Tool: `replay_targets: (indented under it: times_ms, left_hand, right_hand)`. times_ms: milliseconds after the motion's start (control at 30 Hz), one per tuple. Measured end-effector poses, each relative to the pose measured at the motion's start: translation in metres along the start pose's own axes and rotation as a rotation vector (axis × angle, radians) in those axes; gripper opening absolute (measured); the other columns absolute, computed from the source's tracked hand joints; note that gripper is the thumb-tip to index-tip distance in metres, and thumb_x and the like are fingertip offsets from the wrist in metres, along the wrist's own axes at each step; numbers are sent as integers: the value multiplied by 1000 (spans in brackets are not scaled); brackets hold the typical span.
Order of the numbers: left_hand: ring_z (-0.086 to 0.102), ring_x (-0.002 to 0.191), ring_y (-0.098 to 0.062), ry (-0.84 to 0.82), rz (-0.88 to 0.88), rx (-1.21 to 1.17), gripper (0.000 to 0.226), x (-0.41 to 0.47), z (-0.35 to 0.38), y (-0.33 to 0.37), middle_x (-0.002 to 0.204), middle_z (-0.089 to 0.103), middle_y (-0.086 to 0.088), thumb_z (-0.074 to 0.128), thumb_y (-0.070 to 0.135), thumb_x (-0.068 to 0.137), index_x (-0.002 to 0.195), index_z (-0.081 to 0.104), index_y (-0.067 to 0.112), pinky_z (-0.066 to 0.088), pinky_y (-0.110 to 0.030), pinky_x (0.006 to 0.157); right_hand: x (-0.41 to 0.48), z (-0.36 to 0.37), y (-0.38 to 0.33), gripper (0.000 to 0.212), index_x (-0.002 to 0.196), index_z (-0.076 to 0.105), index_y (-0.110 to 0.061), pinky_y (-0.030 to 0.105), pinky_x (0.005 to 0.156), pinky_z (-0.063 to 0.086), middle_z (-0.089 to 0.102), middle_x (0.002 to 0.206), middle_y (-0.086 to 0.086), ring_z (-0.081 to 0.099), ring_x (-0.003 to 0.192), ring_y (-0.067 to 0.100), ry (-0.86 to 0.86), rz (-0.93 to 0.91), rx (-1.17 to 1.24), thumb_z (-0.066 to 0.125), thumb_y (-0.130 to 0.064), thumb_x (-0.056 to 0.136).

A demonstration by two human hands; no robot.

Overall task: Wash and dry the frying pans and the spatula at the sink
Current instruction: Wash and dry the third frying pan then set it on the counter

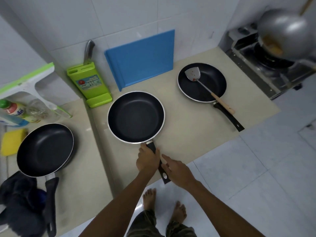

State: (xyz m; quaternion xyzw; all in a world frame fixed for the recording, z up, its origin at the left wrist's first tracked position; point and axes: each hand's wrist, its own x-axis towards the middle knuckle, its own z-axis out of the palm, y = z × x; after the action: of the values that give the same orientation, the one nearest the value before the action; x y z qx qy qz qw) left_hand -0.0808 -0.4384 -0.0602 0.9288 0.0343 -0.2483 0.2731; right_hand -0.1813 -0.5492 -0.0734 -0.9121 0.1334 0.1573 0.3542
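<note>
Pans stand three to the worktop in the head view. The middle pan lies near the centre, its handle pointing to five o'clock. The left hand has its fingers curled round that handle just below the rim. The right hand is at the handle's far end, fingers straight and slightly spread; whether they touch it I cannot tell.

At two o'clock a second pan holds the spatula, whose blade shows red specks. At eight o'clock a third pan lies near a yellow sponge, a detergent bottle and a dark cloth. No sink shows.

I judge this a carrying step: the middle pan looks clean inside, but whether it is being lifted or set down I can't say. The soiled spatula and its pan look like the next to fetch towards the sponge, held level so the spatula does not slide out.
</note>
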Motion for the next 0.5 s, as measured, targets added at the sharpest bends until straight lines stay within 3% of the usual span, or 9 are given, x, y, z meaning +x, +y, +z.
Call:
replay_targets:
  times_ms: [67,133,233,300,367,500]
  left_hand:
    - [61,116,-26,94,59,160,56,-7,-8,6,130,58,-5,55,49,99,140,43,13,52,-40,99]
    - [58,118,-22,153,156,225,52,-8,-12,15,130,56,-3,54,46,99,139,47,14,47,-38,101]
    - [59,118,-24,166,328,342,53,-1,-9,37,129,59,-5,53,48,99,139,51,14,45,-40,101]
    - [59,117,-27,187,445,420,55,7,-2,59,131,59,-8,51,52,99,137,54,13,45,-44,100]
    - [58,121,-30,184,552,459,59,13,7,90,137,58,-11,48,57,99,138,55,13,45,-47,100]
    - [59,120,-35,111,636,409,62,18,34,160,137,60,-13,50,59,97,135,59,11,45,-49,97]
  right_hand:
    - [2,-16,8,53,155,34,-26,41,97,53,65,128,5,62,114,23,27,18,-74,39,-46,106]
    - [4,-39,18,55,155,35,-25,42,96,52,61,133,5,56,119,24,70,25,-164,40,-46,105]
    - [6,-79,42,52,146,51,-17,42,79,58,64,125,10,61,108,31,258,-24,-364,47,-43,101]
    - [7,-108,60,48,135,62,-13,41,71,60,67,118,13,65,98,33,341,5,-497,61,-39,95]
    - [8,-138,73,48,130,66,-13,42,71,59,68,117,14,65,97,34,377,62,-594,74,-35,88]
    - [13,-195,106,47,128,66,-12,44,75,58,65,119,15,63,97,35,503,119,-642,76,-32,86]
